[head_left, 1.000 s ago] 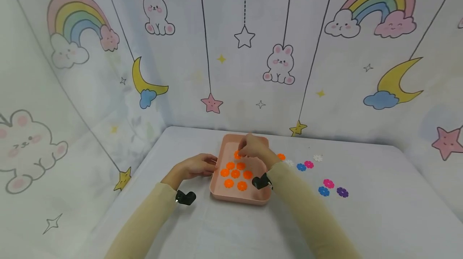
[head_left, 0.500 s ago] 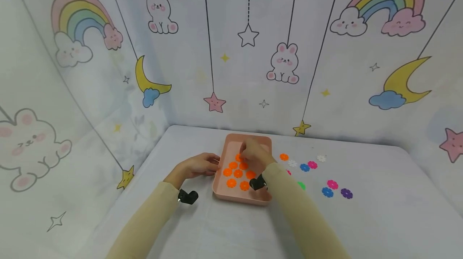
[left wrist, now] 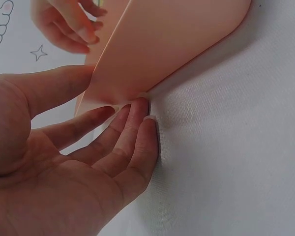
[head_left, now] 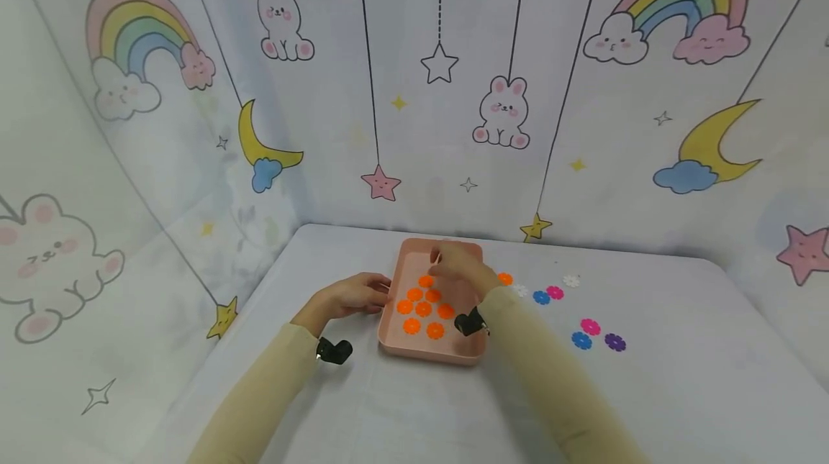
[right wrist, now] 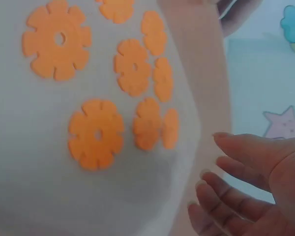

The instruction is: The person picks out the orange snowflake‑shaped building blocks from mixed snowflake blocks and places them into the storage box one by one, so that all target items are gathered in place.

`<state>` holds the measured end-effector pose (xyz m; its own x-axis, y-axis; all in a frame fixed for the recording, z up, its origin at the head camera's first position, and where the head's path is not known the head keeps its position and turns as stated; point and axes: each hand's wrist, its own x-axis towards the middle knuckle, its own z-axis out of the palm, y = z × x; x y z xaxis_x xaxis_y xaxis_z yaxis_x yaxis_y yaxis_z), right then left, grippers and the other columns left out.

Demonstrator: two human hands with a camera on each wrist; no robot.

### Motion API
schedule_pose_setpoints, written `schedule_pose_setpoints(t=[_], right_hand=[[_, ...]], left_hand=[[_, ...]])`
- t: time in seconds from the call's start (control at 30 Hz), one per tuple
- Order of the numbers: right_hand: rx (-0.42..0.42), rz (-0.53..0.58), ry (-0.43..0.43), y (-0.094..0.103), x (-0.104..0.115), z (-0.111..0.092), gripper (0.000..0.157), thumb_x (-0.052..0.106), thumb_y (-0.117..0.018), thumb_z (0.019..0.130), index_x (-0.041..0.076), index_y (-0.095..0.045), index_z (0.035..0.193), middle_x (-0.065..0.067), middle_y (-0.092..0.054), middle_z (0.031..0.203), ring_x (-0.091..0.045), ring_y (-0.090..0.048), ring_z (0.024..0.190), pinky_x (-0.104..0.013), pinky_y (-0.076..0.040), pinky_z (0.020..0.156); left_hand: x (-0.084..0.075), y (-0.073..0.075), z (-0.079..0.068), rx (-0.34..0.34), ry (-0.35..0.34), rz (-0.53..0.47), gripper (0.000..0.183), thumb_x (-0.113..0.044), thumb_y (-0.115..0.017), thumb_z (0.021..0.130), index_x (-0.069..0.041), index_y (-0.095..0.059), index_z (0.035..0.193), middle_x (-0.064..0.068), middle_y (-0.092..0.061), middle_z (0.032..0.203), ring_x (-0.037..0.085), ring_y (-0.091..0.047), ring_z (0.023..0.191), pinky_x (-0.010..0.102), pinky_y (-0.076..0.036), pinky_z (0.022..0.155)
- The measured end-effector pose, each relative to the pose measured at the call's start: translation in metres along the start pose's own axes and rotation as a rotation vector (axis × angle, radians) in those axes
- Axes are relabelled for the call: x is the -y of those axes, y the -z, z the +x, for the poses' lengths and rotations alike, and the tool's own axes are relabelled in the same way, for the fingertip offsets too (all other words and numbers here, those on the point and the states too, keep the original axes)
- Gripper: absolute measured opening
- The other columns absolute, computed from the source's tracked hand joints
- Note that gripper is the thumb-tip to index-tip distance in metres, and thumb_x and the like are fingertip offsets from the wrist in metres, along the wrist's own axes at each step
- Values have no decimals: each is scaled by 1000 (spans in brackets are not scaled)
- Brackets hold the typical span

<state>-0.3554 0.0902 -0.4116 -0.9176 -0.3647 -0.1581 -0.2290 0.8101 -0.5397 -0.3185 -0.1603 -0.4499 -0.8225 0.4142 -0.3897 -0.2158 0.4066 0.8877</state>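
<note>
A shallow pink tray (head_left: 406,262) lies on the white table, with several orange notched interlocking discs (head_left: 423,308) flat inside it. My left hand (head_left: 352,293) holds the tray's left side. In the left wrist view its thumb meets the rim and its fingertips rest at the foot of the outer wall. Over the far part of the tray is my right hand (head_left: 456,262), just beyond the farthest orange disc (head_left: 425,281). Its thumb and fingers (right wrist: 236,201) are apart in the right wrist view, bent loosely with nothing between them.
Right of the tray, loose discs lie on the table: an orange one (head_left: 504,278), white ones (head_left: 571,281), blue ones (head_left: 581,340), pink ones (head_left: 590,326) and a purple one (head_left: 615,342). A patterned cloth backdrop (head_left: 324,90) stands behind and left of the table.
My right hand has let go of the farthest orange disc, which lies in the tray, and has drawn slightly away from it. The left hand stays at the tray's side.
</note>
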Motion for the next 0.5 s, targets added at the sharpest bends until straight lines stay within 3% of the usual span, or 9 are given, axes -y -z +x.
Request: schedule_pose_setpoints(t=[0.1,0.23,0.33,0.5], right_hand=[[-36,-62,100,16,-2,-11,26,14,-71,94,-2,-67,114,-15,-67,109,-29,-63,97,-42,-55,86],[-86,-49,199,33,-19,-27,24,12,-72,92,-5,-67,109,-16,-69,102,-30,-64,94,-43,-56,83],[-106,-27,212,42,-37,-38,24,13,-71,93,-5,-67,109,-15,-69,101,-29,-64,94,-43,-56,83],[-113,-20,155,53,-68,-51,24,14,-71,95,-4,-68,110,-12,-67,100,-26,-62,91,-41,-56,81]], left_hand=[[1,1,1,4,-2,3,54,-11,-66,98,5,-46,146,19,-56,140,25,-62,112,45,-50,105],[2,1,2,7,-4,1,54,-11,-66,97,5,-47,145,19,-56,139,25,-62,111,45,-49,105],[3,1,2,0,-4,0,53,-11,-66,97,5,-48,144,19,-58,137,24,-62,109,44,-50,104],[4,1,3,-11,-2,-5,53,-11,-68,96,4,-49,144,17,-59,135,24,-63,107,43,-52,103]])
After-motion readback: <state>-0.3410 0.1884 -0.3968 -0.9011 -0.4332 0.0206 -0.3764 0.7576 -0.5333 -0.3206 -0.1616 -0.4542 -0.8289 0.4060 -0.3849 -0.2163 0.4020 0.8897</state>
